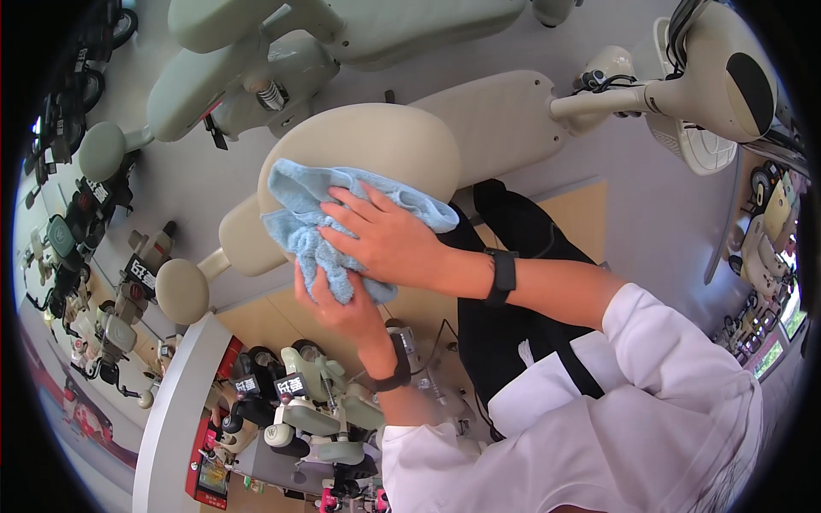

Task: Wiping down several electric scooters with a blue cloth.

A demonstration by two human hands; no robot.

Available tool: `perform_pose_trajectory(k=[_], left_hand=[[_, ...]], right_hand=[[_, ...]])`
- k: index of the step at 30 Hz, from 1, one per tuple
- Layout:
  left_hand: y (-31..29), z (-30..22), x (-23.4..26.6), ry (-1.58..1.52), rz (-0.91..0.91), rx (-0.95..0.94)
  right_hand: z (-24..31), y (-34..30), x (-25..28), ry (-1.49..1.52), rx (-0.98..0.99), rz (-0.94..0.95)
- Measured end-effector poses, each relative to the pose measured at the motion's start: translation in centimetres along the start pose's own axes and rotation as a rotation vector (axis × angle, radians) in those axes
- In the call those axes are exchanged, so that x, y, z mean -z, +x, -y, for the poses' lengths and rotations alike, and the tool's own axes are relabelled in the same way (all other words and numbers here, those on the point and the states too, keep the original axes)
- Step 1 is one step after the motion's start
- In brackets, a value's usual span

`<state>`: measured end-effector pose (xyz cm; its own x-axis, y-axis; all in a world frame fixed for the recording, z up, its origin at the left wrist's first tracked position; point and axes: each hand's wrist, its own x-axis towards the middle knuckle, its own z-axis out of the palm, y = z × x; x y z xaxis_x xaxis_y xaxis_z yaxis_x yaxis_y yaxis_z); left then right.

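Observation:
A light blue towel point(299, 192) lies bunched across the cream seat point(376, 137) of an electric scooter. My right hand point(385, 239) rests on top of it, palm down, fingers stretched out and apart. Closer to me, my left hand point(342, 312) has its fingers curled around the crumpled near edge of the towel, at the side of the seat. Parts of the seat under the cloth are hidden. Each wrist wears a black band. Left of the seat is a smaller cream rear seat point(244, 239) with a round cream pad point(182, 291) beyond it.
The scooter's handlebar and front end point(727, 73) stand at the right. A grey-green scooter point(205, 94) is close behind. Below left is a white curved counter edge point(175, 402), beside several small scooters point(316, 410). More scooters line the left and right edges.

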<state>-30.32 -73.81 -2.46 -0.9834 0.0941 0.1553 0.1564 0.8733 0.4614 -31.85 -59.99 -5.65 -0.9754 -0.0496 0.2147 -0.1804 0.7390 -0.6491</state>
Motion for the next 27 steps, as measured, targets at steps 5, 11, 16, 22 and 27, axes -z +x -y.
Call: perform_pose_trajectory(k=[5,11,16,22,27], left_hand=[[3.9,-3.9,-4.6,-0.026,-0.06,0.083],[1.0,-9.2,-6.8,-0.339,0.098,0.039],[-4.0,-4.7,-4.5,-0.308,0.067,-0.156],[-1.8,2.3,-0.8,-0.083,-0.096,-0.04],[5.9,2.5,-1.7,0.09,-0.056,0.03]], right_hand=[[-4.3,2.4,1.3,-0.078,-0.062,-0.084],[-6.5,-3.1,6.5,0.132,-0.369,-0.096],[-2.8,-6.4,5.6,0.039,-0.22,-0.135],[1.5,-0.6,-1.3,0.051,-0.034,0.019],[-0.9,6.1,-4.0,0.087,-0.02,-0.058]])
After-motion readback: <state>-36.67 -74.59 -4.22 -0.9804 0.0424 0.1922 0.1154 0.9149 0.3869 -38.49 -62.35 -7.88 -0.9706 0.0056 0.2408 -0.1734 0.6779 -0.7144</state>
